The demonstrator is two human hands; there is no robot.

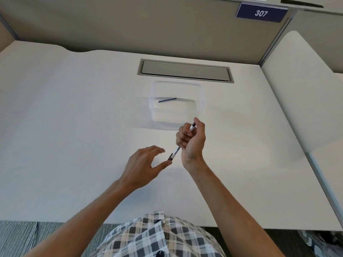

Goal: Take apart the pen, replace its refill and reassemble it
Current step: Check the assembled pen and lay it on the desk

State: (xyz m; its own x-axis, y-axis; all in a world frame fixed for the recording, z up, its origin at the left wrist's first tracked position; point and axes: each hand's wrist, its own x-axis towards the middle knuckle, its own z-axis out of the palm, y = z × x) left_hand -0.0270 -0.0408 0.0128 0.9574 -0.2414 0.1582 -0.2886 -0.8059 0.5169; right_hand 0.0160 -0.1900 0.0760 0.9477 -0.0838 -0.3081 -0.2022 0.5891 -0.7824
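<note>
Head view, one entry. Right hand [192,140]: we record it raised above the white desk [74,117], palm turned toward the camera, fingers curled round the barrel of a white pen [176,151]; the pen runs on a slant, its dark upper end showing past the thumb and its lower end sticking out below the fist toward the left. Left hand [143,165]: we note it held low over the desk, back of the hand upward, fingers relaxed and slightly spread, thumb stretched toward the pen's dark lower end; we cannot tell whether the thumb tip touches it, and the hand holds nothing. Both forearms are bare and reach in from the lower edge, above a checked shirt [157,238]. Container: a clear rectangular plastic tub [201,101] stands on the desk just beyond the right hand, without a lid. Contents: one thin dark refill [167,100], lying nearly level on the tub's floor toward its left side. Behind the tub, a grey hatch cover [185,70] is set flush into the desk. On the partition, a blue sign [261,13] reads 307.
</note>
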